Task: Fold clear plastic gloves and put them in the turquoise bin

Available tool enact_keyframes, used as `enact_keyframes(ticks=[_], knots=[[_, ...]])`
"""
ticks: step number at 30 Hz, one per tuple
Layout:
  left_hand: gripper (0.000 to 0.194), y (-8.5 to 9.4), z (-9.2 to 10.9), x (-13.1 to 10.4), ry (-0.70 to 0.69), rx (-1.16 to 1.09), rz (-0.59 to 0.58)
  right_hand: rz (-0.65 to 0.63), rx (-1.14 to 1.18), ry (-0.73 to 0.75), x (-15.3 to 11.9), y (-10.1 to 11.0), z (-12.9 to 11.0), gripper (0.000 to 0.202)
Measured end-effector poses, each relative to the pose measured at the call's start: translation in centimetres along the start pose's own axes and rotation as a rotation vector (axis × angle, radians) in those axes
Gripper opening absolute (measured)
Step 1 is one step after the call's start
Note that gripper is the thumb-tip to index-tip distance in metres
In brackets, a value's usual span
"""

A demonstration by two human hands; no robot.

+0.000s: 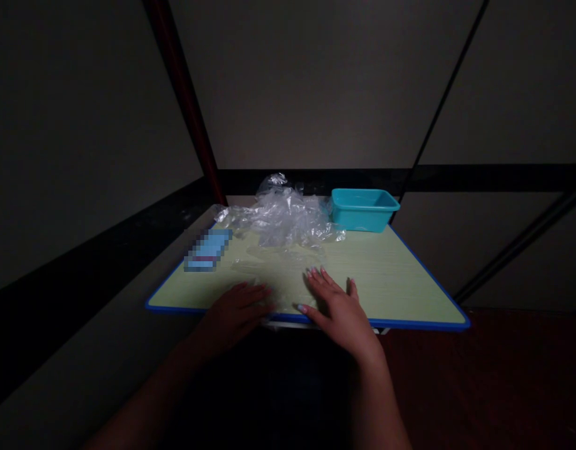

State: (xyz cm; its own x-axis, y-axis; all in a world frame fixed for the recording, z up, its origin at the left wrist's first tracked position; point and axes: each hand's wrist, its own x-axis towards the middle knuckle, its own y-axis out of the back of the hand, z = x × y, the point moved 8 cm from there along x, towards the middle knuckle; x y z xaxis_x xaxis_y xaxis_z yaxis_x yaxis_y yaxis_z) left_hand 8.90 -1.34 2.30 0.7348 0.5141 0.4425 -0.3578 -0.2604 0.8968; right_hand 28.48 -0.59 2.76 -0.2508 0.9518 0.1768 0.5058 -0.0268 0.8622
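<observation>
A clear plastic bag (pixel 282 281) seems to lie flat on the light table near its front edge, though its outline is faint. My right hand (pixel 337 306) rests palm down at the right of this sheet of plastic, fingers spread. On the other side, my left hand (pixel 241 309) is stretched out over the front edge, its fingers slightly apart and a little blurred. Behind both hands sits a crumpled heap of clear plastic bags (pixel 288 215). Neither hand grips anything that I can see.
A turquoise plastic basin (pixel 363 215) stands at the back right of the table (pixel 391 281), which has a blue rim. A pixelated phone-like rectangle (pixel 209 250) lies at the left edge. Dark-banded walls (pixel 311 94) close in behind and on the left.
</observation>
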Motion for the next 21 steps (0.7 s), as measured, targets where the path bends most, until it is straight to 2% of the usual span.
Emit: enact_keyframes(ticks=[5, 10, 15, 21], knots=[[0.030, 0.4, -0.6, 1.0, 0.072, -0.160, -0.001, -0.001, 0.105, 0.066, -0.3, 0.2, 0.0, 0.056], [0.031, 1.7, -1.4, 2.8, 0.173, -0.346, 0.018, 0.074, 0.196, 0.067, -0.4, 0.8, 0.5, 0.046], [0.035, 2.8, -2.3, 4.8, 0.259, -0.388, 0.037, 0.146, 0.133, 0.076, -0.6, 1.6, 0.6, 0.041], [0.037, 2.3, -3.8, 6.1, 0.274, -0.470, 0.063, 0.207, 0.078, 0.069, -0.2, 2.0, 1.0, 0.027]])
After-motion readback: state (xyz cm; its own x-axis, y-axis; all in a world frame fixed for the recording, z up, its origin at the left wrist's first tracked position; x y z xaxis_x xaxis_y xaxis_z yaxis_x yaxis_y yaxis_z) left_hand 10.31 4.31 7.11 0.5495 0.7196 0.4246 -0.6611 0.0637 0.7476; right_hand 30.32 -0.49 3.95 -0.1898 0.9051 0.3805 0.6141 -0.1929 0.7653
